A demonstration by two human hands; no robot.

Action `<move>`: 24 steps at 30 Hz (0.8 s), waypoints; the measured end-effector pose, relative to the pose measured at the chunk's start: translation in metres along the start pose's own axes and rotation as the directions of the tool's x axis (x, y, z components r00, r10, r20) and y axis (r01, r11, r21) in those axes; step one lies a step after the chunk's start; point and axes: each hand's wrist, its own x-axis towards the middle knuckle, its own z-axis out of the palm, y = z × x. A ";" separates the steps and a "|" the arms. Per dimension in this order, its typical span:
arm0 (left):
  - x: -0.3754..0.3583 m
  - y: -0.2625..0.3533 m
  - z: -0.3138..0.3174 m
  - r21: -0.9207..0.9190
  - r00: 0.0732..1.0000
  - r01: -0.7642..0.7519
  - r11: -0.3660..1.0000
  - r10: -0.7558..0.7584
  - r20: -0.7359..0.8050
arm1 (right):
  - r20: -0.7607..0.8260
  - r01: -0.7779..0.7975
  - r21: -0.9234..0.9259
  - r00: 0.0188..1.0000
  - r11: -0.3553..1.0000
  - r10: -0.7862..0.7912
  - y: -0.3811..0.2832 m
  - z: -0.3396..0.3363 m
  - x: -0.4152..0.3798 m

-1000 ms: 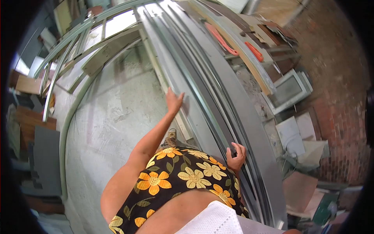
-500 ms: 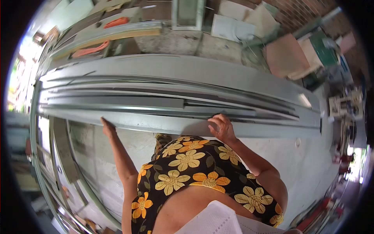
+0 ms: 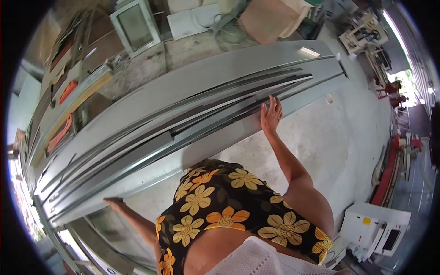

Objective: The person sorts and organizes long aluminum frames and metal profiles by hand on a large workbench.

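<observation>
Long grey metal strips (image 3: 172,120) lie lengthwise along a grey bench top (image 3: 208,147) in front of me. My right hand (image 3: 272,117) reaches over the near edge of the bench, its fingers stretched forward and somewhat apart, with the tips at the outermost strip. Nothing shows in its palm. Far to the left, my left hand (image 3: 116,203) rests against the near edge of the bench top, its fingers extended along it.
Behind the bench, a framed glass panel (image 3: 135,28) and a white sheet (image 3: 194,22) stand near a brownish board (image 3: 266,20). Orange bundles (image 3: 68,91) lie at the left. A white machine (image 3: 375,228) stands to my right, on the pale floor (image 3: 316,137).
The view has turned to the right. My right hand has moved further right along the bench, and its curled fingers have straightened. The left hand stays at the near edge.
</observation>
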 end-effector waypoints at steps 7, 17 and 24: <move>0.032 -0.024 -0.012 -0.049 0.993 -0.112 0.993 0.114 0.041 | -0.037 -0.149 0.017 0.988 0.989 0.149 0.006 0.009 0.003; -0.007 0.008 -0.002 -0.138 0.997 0.070 0.988 -0.064 0.046 | -0.081 -0.152 0.055 0.984 0.987 0.157 0.004 0.005 0.001; 0.010 -0.010 -0.003 -0.159 0.992 -0.021 0.987 0.041 0.123 | -0.076 -0.136 0.048 0.987 0.990 0.140 0.006 0.006 0.003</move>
